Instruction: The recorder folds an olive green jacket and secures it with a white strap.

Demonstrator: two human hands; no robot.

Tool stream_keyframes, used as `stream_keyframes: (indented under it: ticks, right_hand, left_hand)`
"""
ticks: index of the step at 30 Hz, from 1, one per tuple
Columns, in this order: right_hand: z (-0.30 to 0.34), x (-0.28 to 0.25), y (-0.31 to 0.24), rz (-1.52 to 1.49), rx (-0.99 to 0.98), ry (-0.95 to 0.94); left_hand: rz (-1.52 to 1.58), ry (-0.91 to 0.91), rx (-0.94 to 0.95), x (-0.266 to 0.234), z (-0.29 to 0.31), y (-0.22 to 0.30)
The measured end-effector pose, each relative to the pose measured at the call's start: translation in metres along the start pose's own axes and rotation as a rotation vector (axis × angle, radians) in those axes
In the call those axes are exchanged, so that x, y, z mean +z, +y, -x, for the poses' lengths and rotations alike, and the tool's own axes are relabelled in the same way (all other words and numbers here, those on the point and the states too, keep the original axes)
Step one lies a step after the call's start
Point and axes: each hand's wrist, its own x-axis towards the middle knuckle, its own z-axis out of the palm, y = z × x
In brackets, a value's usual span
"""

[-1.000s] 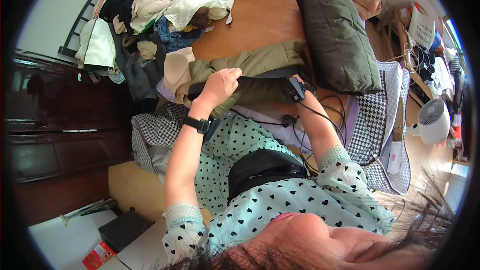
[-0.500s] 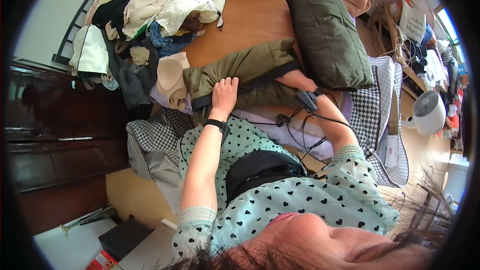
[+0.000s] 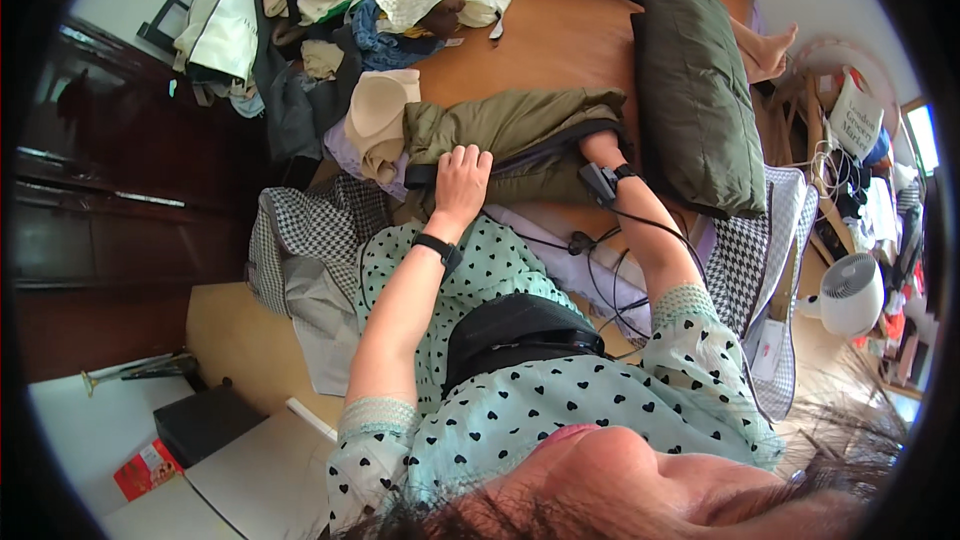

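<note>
Olive padded garment [image 3: 520, 125]: folded on bed [image 3: 560, 30] | left hand [image 3: 463, 183]: over near edge, seemingly steadying cloth, grip unclear | right hand [image 3: 602, 147]: at dark trim, fingers hidden, grip unclear

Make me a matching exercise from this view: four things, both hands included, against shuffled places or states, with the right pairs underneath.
Things
1. left hand
2. right hand
3. dark green padded bundle
4. white fan

Places and states
A. near the picture's right edge, with a round grille
B. fingers hidden at the right end of the olive padded cloth
C. lying on the brown surface, to the right of the olive padded cloth
D. on the left part of the olive padded cloth, fingers in view

Right pairs: 1-D, 2-B, 3-C, 4-A
</note>
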Motion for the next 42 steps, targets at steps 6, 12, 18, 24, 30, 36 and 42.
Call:
stream_keyframes:
  ticks: [6, 12, 18, 24, 30, 36, 42]
  right_hand:
    - [0.017, -0.108, -0.071, -0.092, 0.007, -0.412]
    - [0.020, -0.092, -0.129, -0.695, -0.560, 0.117]
    - [-0.004, -0.078, -0.145, -0.586, -0.542, 0.115]
    - [-0.019, -0.093, -0.166, -0.338, -0.497, 0.113]
    - [-0.041, -0.107, -0.186, -0.445, -0.490, 0.000]
    - [-0.045, -0.088, -0.174, -0.506, -0.562, -0.063]
    - [-0.028, -0.080, -0.160, -0.762, -0.436, 0.090]
  left_hand:
    - [0.149, -0.036, -0.125, 0.031, -0.006, -0.014]
    - [0.527, -0.145, -0.140, 0.024, -0.022, -0.051]
    - [0.307, 0.093, -0.153, -0.005, -0.021, -0.101]
    - [0.185, 0.142, -0.417, -0.015, 0.012, -0.118]
    - [0.740, 0.281, -0.841, 0.013, 0.034, -0.118]
    - [1.486, 0.213, -1.398, 0.008, 0.022, -0.117]
    - [2.017, 0.571, -1.414, 0.025, 0.018, -0.104]
